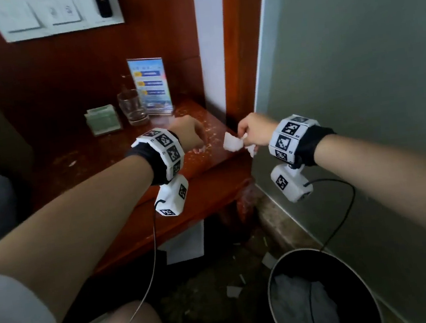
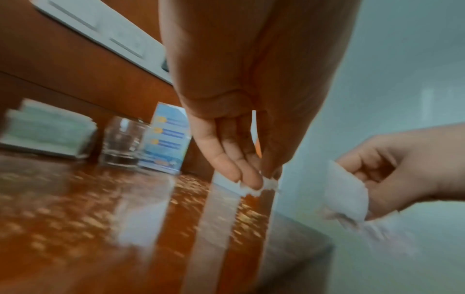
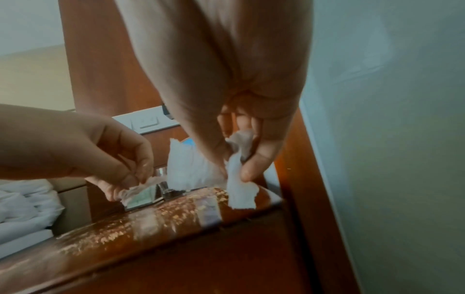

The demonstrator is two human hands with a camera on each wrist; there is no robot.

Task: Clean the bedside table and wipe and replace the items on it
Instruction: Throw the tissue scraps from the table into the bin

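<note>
The red-brown bedside table (image 1: 115, 156) is speckled with pale crumbs near its right corner. At its back stand a clear glass (image 1: 132, 107), a blue sign in an acrylic stand (image 1: 150, 84) and a green card holder (image 1: 102, 119). My left hand (image 1: 199, 144) hovers over the table's right part and pinches a small torn scrap of white tissue (image 2: 266, 184). My right hand (image 1: 247, 137) is just off the right corner and grips torn white tissue pieces (image 1: 232, 143), also seen as tissue pieces (image 3: 239, 185) in the right wrist view.
A dark bin (image 1: 322, 295) with a grey liner stands on the floor at the lower right. Paper scraps lie on the floor (image 1: 232, 290). A grey-green wall (image 1: 355, 65) is close on the right. A switch panel (image 1: 51, 13) hangs above the table.
</note>
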